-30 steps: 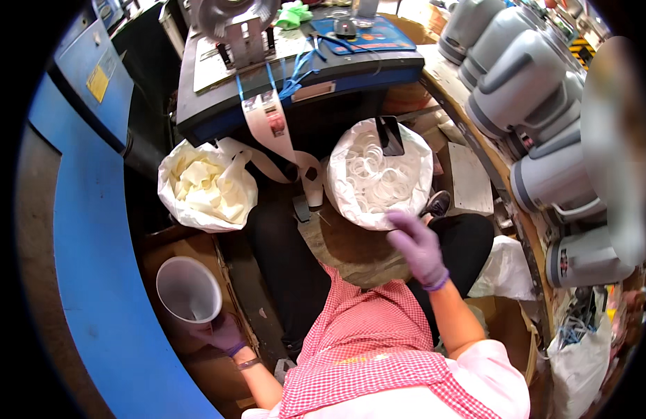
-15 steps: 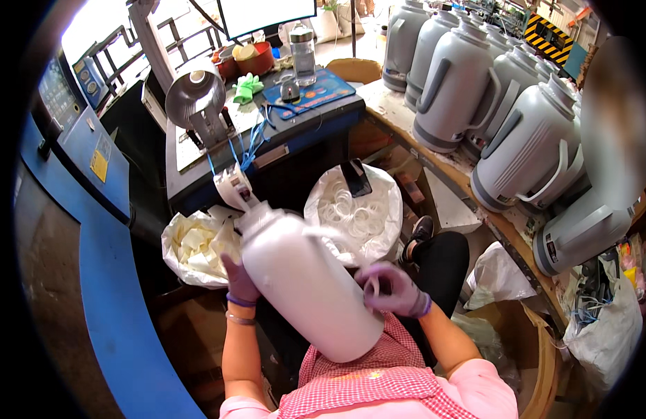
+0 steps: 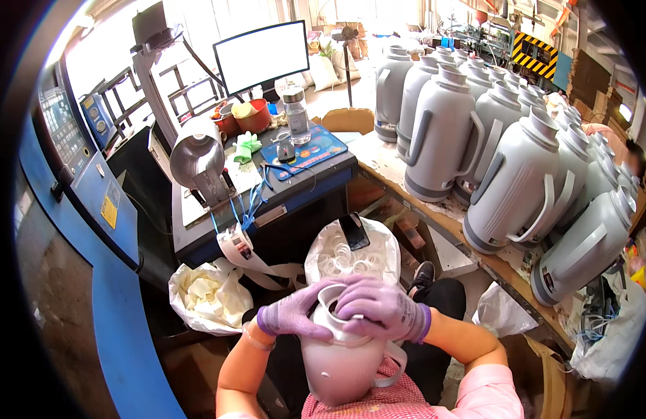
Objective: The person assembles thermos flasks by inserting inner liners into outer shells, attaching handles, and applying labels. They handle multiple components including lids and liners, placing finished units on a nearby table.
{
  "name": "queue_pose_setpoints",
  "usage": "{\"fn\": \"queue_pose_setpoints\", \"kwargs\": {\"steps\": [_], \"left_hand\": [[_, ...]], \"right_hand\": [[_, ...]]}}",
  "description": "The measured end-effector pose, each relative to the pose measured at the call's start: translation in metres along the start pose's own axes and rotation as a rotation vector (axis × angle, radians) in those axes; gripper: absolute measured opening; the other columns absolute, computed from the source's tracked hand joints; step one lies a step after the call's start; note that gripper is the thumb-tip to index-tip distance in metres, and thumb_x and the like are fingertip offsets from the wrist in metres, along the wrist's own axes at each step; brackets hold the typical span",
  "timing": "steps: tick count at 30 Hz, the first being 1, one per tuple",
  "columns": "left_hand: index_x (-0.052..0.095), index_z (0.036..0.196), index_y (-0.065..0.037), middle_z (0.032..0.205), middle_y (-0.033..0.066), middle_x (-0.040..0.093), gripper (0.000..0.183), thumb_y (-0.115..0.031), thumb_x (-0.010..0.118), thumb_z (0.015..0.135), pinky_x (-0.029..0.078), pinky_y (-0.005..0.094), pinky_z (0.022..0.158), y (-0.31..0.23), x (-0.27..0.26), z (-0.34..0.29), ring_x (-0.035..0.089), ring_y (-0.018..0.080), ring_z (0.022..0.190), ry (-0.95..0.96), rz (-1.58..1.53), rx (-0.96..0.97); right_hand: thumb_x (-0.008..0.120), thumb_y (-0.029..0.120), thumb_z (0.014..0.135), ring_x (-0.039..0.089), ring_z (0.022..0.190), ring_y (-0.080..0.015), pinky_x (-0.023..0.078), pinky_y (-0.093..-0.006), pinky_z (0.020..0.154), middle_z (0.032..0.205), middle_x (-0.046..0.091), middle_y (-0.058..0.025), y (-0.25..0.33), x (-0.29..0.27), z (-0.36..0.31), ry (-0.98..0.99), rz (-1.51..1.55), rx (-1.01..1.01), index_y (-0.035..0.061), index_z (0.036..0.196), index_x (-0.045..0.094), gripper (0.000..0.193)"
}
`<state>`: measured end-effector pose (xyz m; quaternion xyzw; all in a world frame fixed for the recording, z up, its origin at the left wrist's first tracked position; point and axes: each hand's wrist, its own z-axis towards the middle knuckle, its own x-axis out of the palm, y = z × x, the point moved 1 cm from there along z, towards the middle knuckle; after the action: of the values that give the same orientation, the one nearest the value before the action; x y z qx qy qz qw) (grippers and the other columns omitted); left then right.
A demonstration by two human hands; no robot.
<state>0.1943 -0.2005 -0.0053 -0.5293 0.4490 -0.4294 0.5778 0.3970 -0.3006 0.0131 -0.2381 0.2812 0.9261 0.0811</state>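
Observation:
A grey thermos jug (image 3: 340, 370) stands nearly upright in my lap, its mouth toward me and its handle on the right. My left hand (image 3: 291, 315), in a purple glove, wraps round the left of its neck. The purple-gloved right hand (image 3: 387, 309) lies curled over the right of the mouth, fingertips at the rim. Whether a ring is under those fingers cannot be seen. Just beyond, a white sack (image 3: 313, 258) holds many whitish rings (image 3: 365, 267), with a dark phone (image 3: 355, 232) on its far edge.
A sack of cream-coloured pieces (image 3: 210, 297) stands left of my lap, near a roll of labels (image 3: 236, 244). The dark desk (image 3: 295, 185) ahead bears a metal cradle (image 3: 198, 164) and a glass bottle (image 3: 295, 119). Several grey jugs (image 3: 441, 133) crowd the right-hand bench (image 3: 434, 227).
The jug has swung from lying tilted across my lap to nearly upright. Both hands have come together at its neck; the right one held a whitish ring beside the jug's body before.

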Motion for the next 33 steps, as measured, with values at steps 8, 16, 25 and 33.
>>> {"fn": "queue_pose_setpoints", "kwargs": {"steps": [8,16,25,33], "left_hand": [[0.045,0.142,-0.001,0.129,0.0067,0.058,0.082,-0.020,0.083,0.072,0.041,0.0326,0.106,0.014,0.011,-0.004,0.053,0.0149,0.118,-0.085,-0.002,-0.136],[0.047,0.141,-0.003,0.133,0.0074,0.057,0.082,-0.024,0.088,0.072,0.038,0.0350,0.109,0.014,0.011,-0.007,0.052,0.0182,0.124,-0.206,-0.012,-0.131],[0.055,0.130,0.008,0.137,0.0171,0.057,0.091,-0.025,0.092,0.054,0.043,0.0341,0.104,-0.028,0.004,-0.089,0.058,0.0196,0.118,-0.594,-0.186,-0.012],[0.060,0.123,0.008,0.128,0.0274,0.059,0.099,-0.043,0.093,0.045,0.044,0.0438,0.104,0.009,0.006,-0.160,0.059,0.0348,0.119,-0.973,0.219,0.301]], "right_hand": [[0.064,0.024,0.086,0.063,0.069,-0.0249,0.048,-0.0389,0.078,0.073,0.061,-0.0051,0.000,0.018,-0.001,0.155,-0.169,0.135,0.0099,0.076,0.063,0.017],[0.065,0.008,0.083,0.059,0.076,-0.0266,0.049,-0.0353,0.073,0.088,0.064,-0.0069,0.026,-0.055,0.069,-0.158,-0.386,0.029,0.0098,0.093,0.070,0.012],[0.072,0.024,0.088,0.060,0.102,-0.0244,0.049,-0.0351,0.090,0.110,0.065,-0.0152,-0.165,-0.142,0.123,-0.528,-0.880,0.197,0.0001,0.122,0.062,0.042],[0.056,0.051,0.089,0.063,0.114,-0.0355,0.047,-0.0422,0.100,0.120,0.068,-0.0182,-0.331,0.071,-0.122,0.960,-0.480,1.023,0.0077,0.116,0.069,0.053]]}}
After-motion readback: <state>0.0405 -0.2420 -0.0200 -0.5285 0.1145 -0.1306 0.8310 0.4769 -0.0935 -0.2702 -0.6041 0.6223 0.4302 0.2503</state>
